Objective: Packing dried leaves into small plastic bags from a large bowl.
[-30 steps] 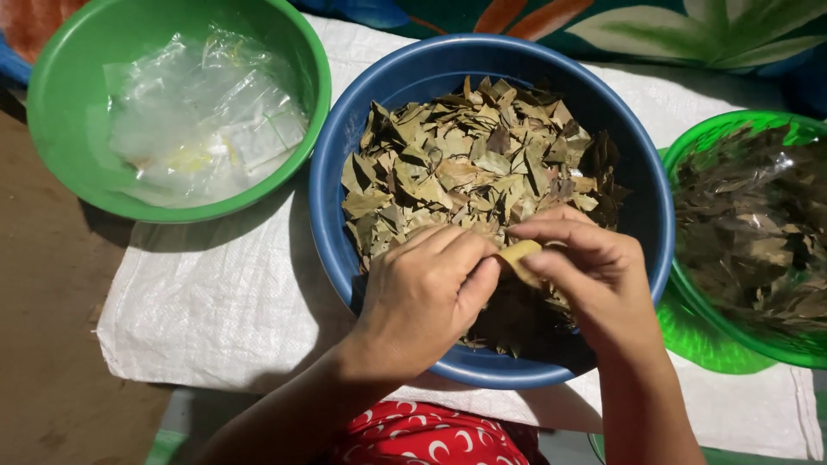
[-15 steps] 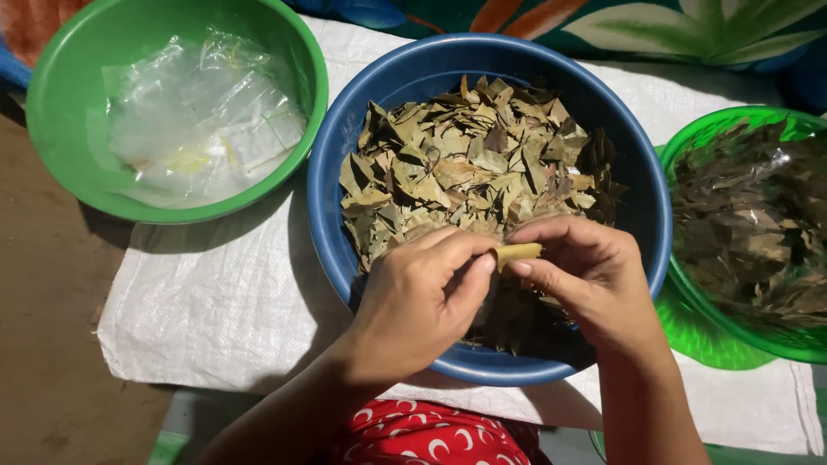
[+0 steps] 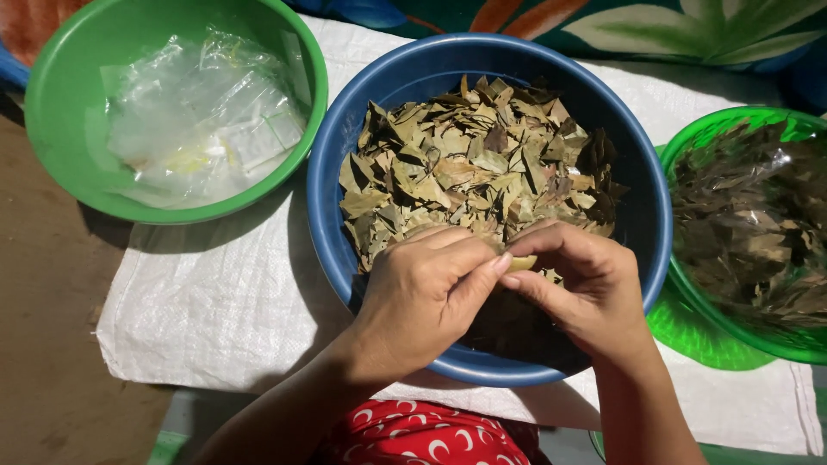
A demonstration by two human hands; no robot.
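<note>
Seen from the head camera looking straight down, the left hand (image 3: 426,297) and the right hand (image 3: 581,284) meet over the near part of a blue bowl (image 3: 633,172), and between them they pinch 1 small pale yellowish leaf piece (image 3: 521,263); the left thumb and forefinger close on its left end and the right fingertips on its right end, so both hands are clenched around this same piece, with the other fingers curled in. The piece sits just above the heap of dried leaves (image 3: 474,168), brown and olive, which fills the far and middle part of the blue bowl, while the near part of the bowl under the hands lies in shadow and its contents cannot be made out. To the left of the blue bowl, just beside it, stands a green bowl (image 3: 60,77) holding a loose pile of clear plastic bags (image 3: 198,125). To the right, a second green bowl (image 3: 732,125) holds clear bags filled with dried leaves (image 3: 758,232), and a green lid or plate (image 3: 698,331) shows partly under it. All 3 bowls rest on a white woven sack (image 3: 215,319) spread on a brown floor (image 3: 43,344). A cloth with a large flower pattern (image 3: 672,34) lies along the far edge, and red patterned clothing (image 3: 422,435) shows at the bottom, between the forearms
</note>
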